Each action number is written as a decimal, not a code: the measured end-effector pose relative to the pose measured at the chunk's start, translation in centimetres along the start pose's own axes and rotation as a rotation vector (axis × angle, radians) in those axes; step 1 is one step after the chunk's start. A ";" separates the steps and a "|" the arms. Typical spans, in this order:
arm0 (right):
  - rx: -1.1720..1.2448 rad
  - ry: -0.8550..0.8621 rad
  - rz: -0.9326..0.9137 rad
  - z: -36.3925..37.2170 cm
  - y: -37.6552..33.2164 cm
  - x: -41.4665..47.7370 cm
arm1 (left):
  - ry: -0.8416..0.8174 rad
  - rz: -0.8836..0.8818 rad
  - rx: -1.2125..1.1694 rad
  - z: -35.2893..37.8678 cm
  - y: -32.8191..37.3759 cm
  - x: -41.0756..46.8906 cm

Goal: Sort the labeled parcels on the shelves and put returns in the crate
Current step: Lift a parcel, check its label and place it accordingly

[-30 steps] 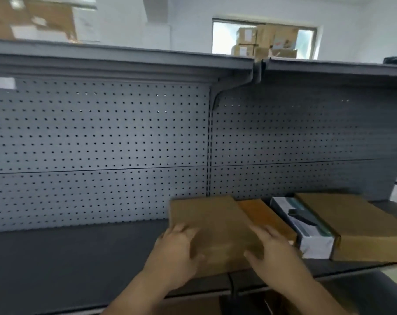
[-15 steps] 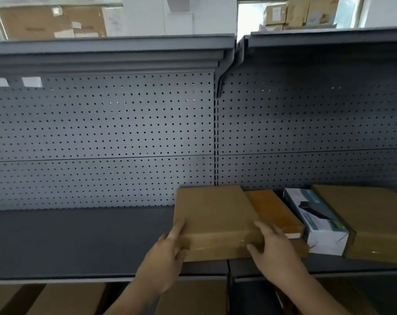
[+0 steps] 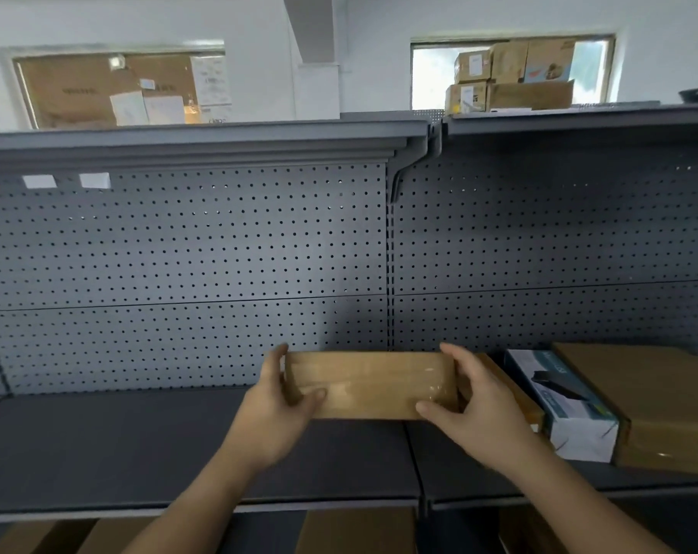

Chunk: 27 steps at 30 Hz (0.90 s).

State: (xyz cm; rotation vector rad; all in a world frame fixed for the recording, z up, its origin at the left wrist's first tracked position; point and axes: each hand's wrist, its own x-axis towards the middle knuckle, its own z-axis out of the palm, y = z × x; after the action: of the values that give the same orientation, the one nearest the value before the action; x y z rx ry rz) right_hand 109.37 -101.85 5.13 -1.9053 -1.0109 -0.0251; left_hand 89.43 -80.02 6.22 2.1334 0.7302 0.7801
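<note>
I hold a flat brown cardboard parcel lifted off the grey shelf, its taped front edge facing me. My left hand grips its left end and my right hand grips its right end. Behind my right hand an orange-brown parcel lies on the shelf. To its right sit a white and teal printed box and a large brown parcel. No crate is in view.
Grey pegboard backs the shelf, and a second shelf runs overhead. Brown boxes fill the level below. More cartons are stacked on top at the right, by a window. Two white tags hang on the pegboard's upper left.
Both hands moved from the parcel's top to its ends and lifted it off the shelf, tilting its front edge toward me. The view rose to take in the wall above the shelving.
</note>
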 end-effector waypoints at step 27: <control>0.471 0.009 0.129 4.2 3.3 5.1 | -0.031 -0.060 -0.288 0.4 -4.6 4.4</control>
State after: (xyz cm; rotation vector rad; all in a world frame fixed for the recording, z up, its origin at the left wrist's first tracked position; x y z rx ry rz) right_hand 113.28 -96.25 2.49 -1.5298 -0.8007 0.2579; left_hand 91.45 -74.46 3.67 1.8525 0.6215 0.7683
